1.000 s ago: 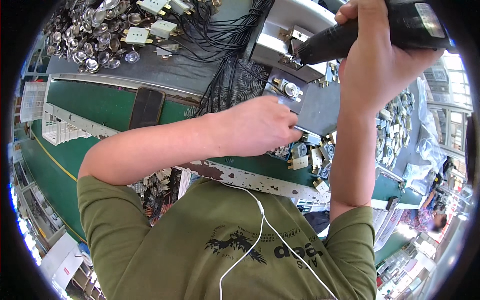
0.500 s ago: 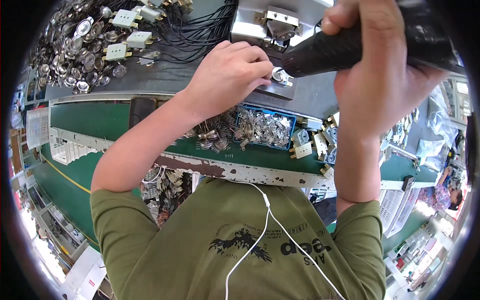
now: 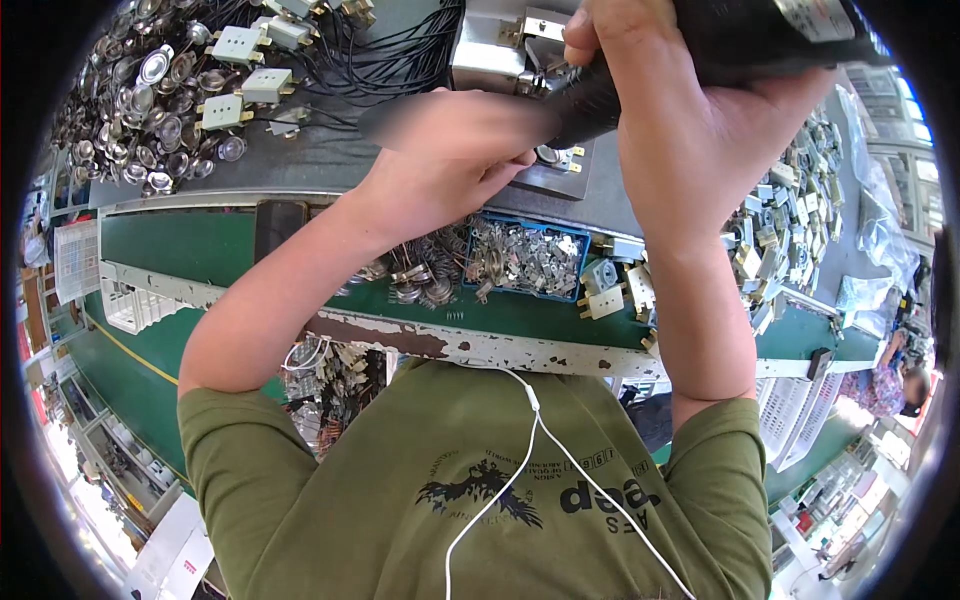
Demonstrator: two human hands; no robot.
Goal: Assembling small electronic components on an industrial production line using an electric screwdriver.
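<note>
My right hand (image 3: 685, 140) is wrapped round a thick black cylindrical power tool (image 3: 740, 40), probably an electric screwdriver. The tool's narrower end slants down left, right beside my left hand (image 3: 430, 180). My left hand is closed, fingers curled at a small metal block fixture (image 3: 570, 182) on the grey worktop. A small round silver part with brass tabs (image 3: 552, 154) sits on that fixture, partly hidden by my fingers and the tool. Part of the left hand is blurred, and what its fingertips pinch is hidden.
Shiny round metal parts (image 3: 140, 120) are heaped at the far left, beside pale square blocks (image 3: 238, 45) and black wires (image 3: 400, 60). A blue tray (image 3: 530, 262) of small metal pieces lies nearer me, next to springs (image 3: 420, 270). More pale blocks (image 3: 790, 220) pile up at right.
My right hand and the black tool have moved left, the tool's end now coming up against my left hand. The left hand has stayed at the fixture, shifting only slightly.
</note>
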